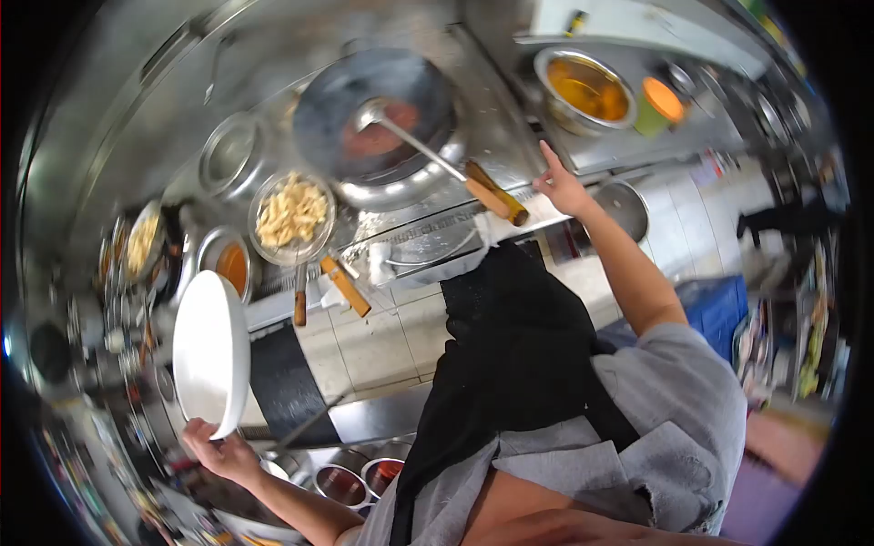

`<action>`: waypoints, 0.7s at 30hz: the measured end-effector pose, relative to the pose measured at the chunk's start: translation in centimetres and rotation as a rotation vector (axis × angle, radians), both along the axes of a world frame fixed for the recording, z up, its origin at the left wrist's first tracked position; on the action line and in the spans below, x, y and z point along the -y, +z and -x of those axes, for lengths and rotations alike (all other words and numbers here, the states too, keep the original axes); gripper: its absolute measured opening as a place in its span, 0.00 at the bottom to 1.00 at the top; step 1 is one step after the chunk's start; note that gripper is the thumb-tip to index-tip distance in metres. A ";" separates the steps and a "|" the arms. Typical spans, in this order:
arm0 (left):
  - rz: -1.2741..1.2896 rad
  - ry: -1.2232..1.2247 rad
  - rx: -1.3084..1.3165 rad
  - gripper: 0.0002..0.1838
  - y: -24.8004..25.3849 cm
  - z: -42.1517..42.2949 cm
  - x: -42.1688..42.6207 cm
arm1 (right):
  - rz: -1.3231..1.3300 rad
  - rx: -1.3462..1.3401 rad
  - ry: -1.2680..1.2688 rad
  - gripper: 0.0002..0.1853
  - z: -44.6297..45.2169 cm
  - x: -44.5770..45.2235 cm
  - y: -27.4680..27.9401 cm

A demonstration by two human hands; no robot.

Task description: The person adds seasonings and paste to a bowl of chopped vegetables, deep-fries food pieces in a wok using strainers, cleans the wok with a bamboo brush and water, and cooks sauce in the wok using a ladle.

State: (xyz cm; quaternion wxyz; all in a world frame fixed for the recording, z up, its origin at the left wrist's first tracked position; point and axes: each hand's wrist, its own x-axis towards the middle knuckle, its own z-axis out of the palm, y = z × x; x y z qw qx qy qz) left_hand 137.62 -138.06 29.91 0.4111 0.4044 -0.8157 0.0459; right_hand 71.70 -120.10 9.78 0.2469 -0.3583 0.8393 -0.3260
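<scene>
My left hand (221,452) grips the rim of a white bowl (208,350), which is tipped on its side with its inside partly showing. Out to the right, my right hand (563,185) has its index finger stretched out and holds nothing that I can see. Just left of it, the wooden handle of a ladle (428,153) lies beside the wok's handle (508,202), apart from my fingers. The ladle's head rests in a dark wok (319,118) with reddish contents. A strainer (303,257) of pale, cut pieces of food sits left of the wok.
At the back right stand a metal pot of orange-yellow liquid (587,89) and a green container with an orange top (662,102). A metal bowl (229,155) and a pot of brown-orange liquid (233,266) are on the left. Containers of red contents (341,484) stand low down.
</scene>
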 end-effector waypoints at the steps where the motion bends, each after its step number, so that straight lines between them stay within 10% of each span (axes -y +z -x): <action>1: -0.029 -0.054 -0.020 0.12 -0.1 1.6 0.7 | -0.031 0.107 -0.086 0.49 0.2 -2.9 0.5; 11: -0.035 -0.900 0.063 0.15 -3.4 26.6 1.5 | 0.747 0.943 -0.169 0.44 -12.8 -12.7 13.9; 21: 0.014 -1.819 0.173 0.15 -5.0 50.6 -17.2 | 0.897 0.836 -0.865 0.50 -13.7 -30.3 11.1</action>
